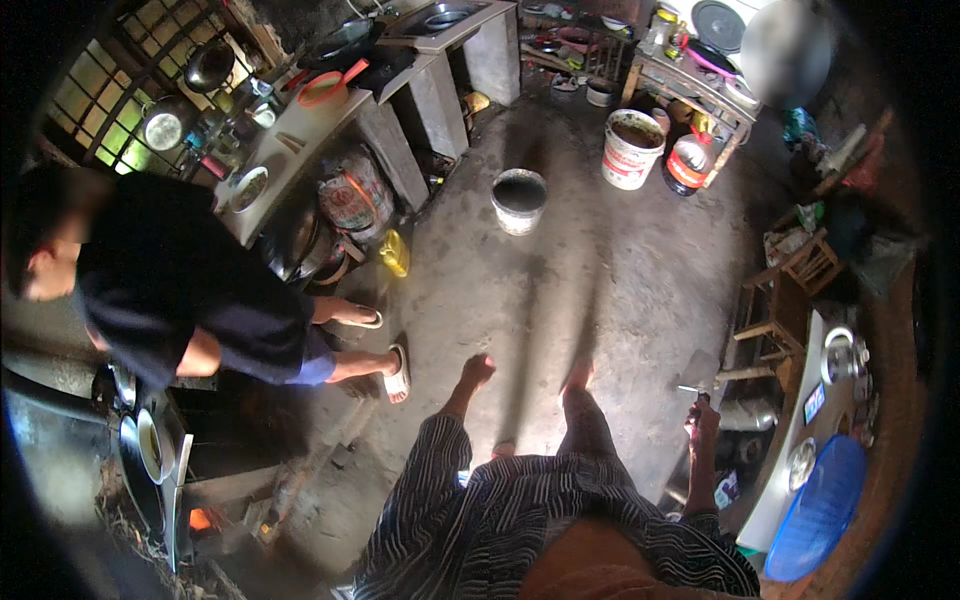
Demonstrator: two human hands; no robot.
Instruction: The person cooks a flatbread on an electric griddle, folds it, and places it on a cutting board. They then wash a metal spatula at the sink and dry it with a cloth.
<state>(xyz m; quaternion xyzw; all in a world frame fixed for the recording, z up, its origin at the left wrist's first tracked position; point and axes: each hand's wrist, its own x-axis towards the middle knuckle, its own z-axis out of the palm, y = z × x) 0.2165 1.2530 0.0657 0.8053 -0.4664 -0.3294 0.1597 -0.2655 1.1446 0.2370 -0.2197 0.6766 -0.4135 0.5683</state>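
Observation:
My left hand [478,373] hangs in front of me over the concrete floor, fingers curled in, with nothing visible in it. Off to the right, my right hand [701,418] grips what looks like a cleaver [703,367], its broad grey blade pointing away from me and hard to tell from the floor. This hand is near the wooden chair [780,315] and the white-topped table [780,480]. Ahead on the floor stands a white bucket [517,221] with a dark inside.
At left a person [195,277] in dark clothes bends over a stove with a fire [201,519]. A yellow jug [394,253] stands by the counter [300,150]. Further off are a larger bucket [628,169] and a bottle of dark liquid [688,165]. A blue basin [817,510] leans at right.

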